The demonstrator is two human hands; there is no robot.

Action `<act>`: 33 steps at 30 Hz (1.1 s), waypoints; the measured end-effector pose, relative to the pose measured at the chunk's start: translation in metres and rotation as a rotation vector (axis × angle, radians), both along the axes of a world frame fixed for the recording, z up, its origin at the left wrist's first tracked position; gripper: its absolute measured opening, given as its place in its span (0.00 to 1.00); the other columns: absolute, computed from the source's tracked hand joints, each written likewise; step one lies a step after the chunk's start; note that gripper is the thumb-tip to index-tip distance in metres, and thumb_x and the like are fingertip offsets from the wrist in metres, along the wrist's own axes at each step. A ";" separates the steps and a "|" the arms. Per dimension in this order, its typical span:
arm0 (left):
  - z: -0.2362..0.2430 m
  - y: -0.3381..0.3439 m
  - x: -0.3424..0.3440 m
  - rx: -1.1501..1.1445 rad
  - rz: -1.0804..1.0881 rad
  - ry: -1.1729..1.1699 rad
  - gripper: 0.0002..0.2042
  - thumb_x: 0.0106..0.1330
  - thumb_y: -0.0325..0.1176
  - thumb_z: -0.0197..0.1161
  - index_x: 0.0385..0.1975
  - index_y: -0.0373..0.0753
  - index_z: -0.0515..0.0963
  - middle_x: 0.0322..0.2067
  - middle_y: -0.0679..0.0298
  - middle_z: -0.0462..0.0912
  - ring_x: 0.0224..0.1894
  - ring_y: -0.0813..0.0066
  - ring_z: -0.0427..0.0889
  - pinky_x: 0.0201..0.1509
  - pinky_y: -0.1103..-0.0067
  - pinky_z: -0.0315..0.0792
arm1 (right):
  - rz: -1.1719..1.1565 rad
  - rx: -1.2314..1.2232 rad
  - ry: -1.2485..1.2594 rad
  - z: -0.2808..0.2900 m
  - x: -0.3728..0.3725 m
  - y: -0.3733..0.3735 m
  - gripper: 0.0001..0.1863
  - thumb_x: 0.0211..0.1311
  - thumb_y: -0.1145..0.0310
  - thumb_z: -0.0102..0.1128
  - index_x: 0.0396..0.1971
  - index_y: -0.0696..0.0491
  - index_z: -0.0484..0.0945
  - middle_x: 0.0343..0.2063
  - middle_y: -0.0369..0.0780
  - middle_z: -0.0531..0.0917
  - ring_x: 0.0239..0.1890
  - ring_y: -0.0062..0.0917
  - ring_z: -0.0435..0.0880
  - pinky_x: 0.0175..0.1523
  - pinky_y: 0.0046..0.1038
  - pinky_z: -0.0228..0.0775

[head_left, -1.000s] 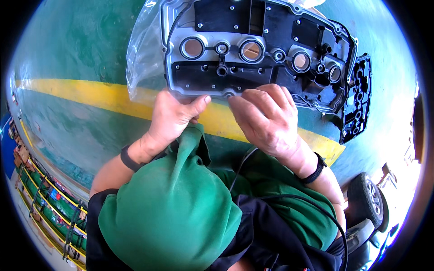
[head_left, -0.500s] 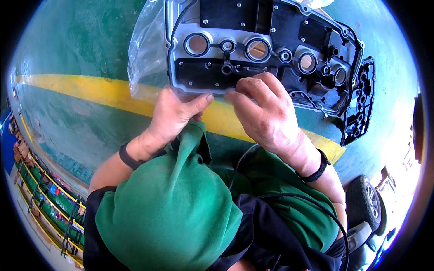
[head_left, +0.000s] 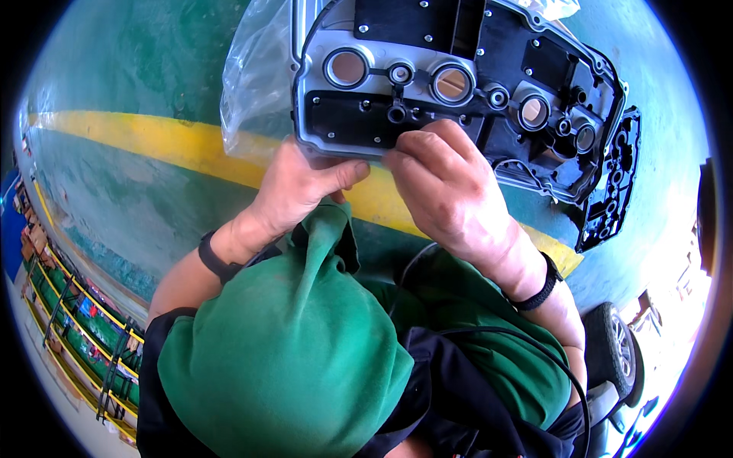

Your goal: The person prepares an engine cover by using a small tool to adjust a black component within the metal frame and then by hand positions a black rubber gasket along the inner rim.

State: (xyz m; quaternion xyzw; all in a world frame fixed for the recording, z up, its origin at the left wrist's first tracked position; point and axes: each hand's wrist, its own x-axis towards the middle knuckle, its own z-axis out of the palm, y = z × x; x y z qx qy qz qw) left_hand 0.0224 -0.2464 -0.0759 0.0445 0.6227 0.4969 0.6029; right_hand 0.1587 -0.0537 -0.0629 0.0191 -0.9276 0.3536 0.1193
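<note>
A silver and black engine valve cover [head_left: 366, 114] with round openings lies across the top of my view, a rubber seal along its rim. My left hand [head_left: 305, 179] grips its lower left corner, thumb pointing right, fingers tucked beneath. My right hand [head_left: 447, 183] has its fingers curled together at the cover's lower edge, right of my left thumb; what the fingertips pinch, if anything, is hidden. A crumpled clear plastic sheet [head_left: 252, 91] lies under and left of the cover. A second, narrow black part with ring openings [head_left: 618, 179] sits at the cover's right.
Green floor [head_left: 137, 61] with a yellow stripe [head_left: 145, 141] surrounds the work. Green cloth clothing [head_left: 275, 351] fills the lower middle. Yellow shelving [head_left: 76, 336] with assorted items stands at lower left, a car wheel [head_left: 615, 343] at lower right. A black cable crosses my lap.
The valve cover has shifted rightward and slightly upward in view, with both my hands staying at its lower edge. My right hand rose a little early on, its fingers still curled.
</note>
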 end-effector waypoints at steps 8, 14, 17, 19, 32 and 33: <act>0.011 -0.001 -0.010 -0.065 -0.029 -0.079 0.20 0.67 0.44 0.75 0.44 0.32 0.82 0.32 0.64 0.84 0.31 0.76 0.84 0.30 0.82 0.78 | -0.185 0.044 -0.101 0.014 0.013 0.006 0.18 0.48 0.73 0.74 0.42 0.55 0.83 0.40 0.39 0.83 0.41 0.34 0.82 0.47 0.34 0.75; 0.013 0.004 -0.012 -0.106 -0.122 0.014 0.22 0.69 0.49 0.71 0.44 0.31 0.81 0.31 0.62 0.84 0.31 0.76 0.84 0.29 0.82 0.78 | -0.183 0.068 -0.059 0.006 0.016 0.007 0.15 0.46 0.74 0.74 0.38 0.53 0.84 0.37 0.37 0.83 0.40 0.31 0.81 0.43 0.32 0.72; 0.024 0.004 -0.023 -0.307 -0.340 0.038 0.23 0.72 0.51 0.68 0.36 0.31 0.82 0.26 0.64 0.83 0.27 0.77 0.83 0.28 0.82 0.77 | -0.180 0.065 -0.042 0.003 0.016 0.004 0.15 0.45 0.75 0.72 0.38 0.54 0.85 0.36 0.37 0.83 0.39 0.31 0.81 0.43 0.32 0.72; 0.028 -0.001 -0.028 -0.300 -0.396 0.047 0.23 0.70 0.51 0.69 0.31 0.31 0.82 0.22 0.62 0.83 0.23 0.75 0.82 0.27 0.78 0.76 | -0.151 0.081 -0.061 0.002 0.015 0.003 0.14 0.45 0.75 0.69 0.36 0.54 0.84 0.35 0.38 0.83 0.37 0.31 0.81 0.41 0.32 0.73; 0.030 0.026 -0.005 0.396 -0.516 1.291 0.16 0.46 0.26 0.79 0.35 0.39 0.83 0.31 0.62 0.83 0.30 0.61 0.82 0.33 0.70 0.75 | -0.184 0.142 -0.032 0.001 0.020 -0.007 0.15 0.48 0.71 0.70 0.39 0.55 0.82 0.38 0.39 0.83 0.39 0.31 0.82 0.42 0.31 0.74; 0.024 0.027 -0.004 0.426 -0.504 1.333 0.16 0.46 0.26 0.79 0.36 0.39 0.83 0.32 0.62 0.83 0.33 0.61 0.82 0.36 0.69 0.75 | -0.189 0.152 -0.058 0.003 0.022 -0.008 0.15 0.50 0.71 0.70 0.40 0.54 0.82 0.39 0.38 0.83 0.40 0.31 0.82 0.43 0.31 0.73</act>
